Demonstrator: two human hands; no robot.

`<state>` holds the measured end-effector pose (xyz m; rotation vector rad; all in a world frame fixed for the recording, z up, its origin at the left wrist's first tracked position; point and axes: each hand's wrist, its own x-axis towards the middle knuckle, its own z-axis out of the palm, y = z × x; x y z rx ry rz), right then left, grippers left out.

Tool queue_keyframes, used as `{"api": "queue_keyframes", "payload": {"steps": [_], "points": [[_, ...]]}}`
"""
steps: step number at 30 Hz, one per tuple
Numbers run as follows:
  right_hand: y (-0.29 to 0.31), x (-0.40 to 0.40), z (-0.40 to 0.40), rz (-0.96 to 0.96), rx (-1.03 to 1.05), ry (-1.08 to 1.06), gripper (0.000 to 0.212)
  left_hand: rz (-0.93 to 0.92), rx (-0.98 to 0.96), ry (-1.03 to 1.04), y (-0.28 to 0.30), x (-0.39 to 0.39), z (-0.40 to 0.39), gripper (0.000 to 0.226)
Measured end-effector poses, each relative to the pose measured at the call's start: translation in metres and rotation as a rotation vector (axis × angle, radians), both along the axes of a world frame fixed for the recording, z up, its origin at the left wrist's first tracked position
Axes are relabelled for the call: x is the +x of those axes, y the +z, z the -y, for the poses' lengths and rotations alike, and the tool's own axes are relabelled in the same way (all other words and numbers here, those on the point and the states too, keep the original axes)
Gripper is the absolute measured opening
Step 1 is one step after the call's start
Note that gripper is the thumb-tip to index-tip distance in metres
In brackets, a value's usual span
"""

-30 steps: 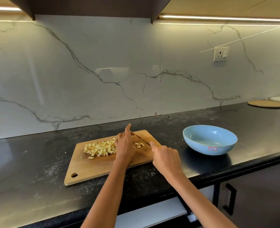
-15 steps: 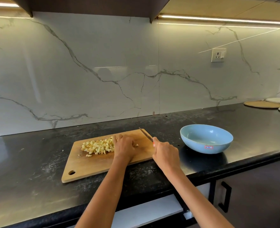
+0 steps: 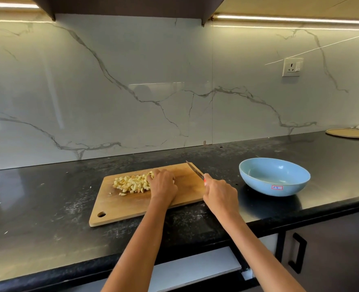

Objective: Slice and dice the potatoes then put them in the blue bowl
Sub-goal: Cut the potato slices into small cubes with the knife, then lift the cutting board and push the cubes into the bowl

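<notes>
**Diced potato heaped on the board, bowl waiting to the right**

The diced potatoes [image 3: 132, 183] lie piled on the left half of the wooden cutting board [image 3: 119, 209]. The left hand [image 3: 163, 184] rests curled against the pile's right edge (whether it pinches any pieces cannot be told). The right hand [image 3: 220, 193] grips a knife [image 3: 194, 170], blade pointing far-left. The blue bowl [image 3: 274, 177] stands right of the board.

Diced potatoes [image 3: 132, 183]: small pale-yellow cubes in a loose pile on the left-centre of a wooden cutting board [image 3: 115, 209], a few strays at the pile's near edge. The pile's right side touches the left hand [image 3: 162, 184]. Blue bowl [image 3: 274, 176]: round, shallow, light blue, upright on the black counter to the right of the board and apart from it. A small red-and-white sticker shows on its near outer wall. No potato visible inside.
</notes>
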<state>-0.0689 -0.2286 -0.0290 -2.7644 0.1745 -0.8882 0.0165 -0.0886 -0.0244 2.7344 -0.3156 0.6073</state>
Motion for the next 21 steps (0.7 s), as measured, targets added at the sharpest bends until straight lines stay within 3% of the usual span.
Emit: {"api": "queue_keyframes", "payload": {"steps": [7,16,21], "points": [[0.005,0.013,-0.001,-0.006,-0.009,0.003,0.029,0.025,-0.047,0.001,0.000,0.007,0.004,0.011],[0.012,0.030,-0.004,-0.049,-0.087,0.043,0.031,0.041,-0.159,0.094,0.004,0.014,0.006,0.020],[0.012,0.030,-0.024,-0.161,-0.182,-0.035,0.028,0.066,-0.440,0.094,0.010,0.015,-0.001,0.033]]}}
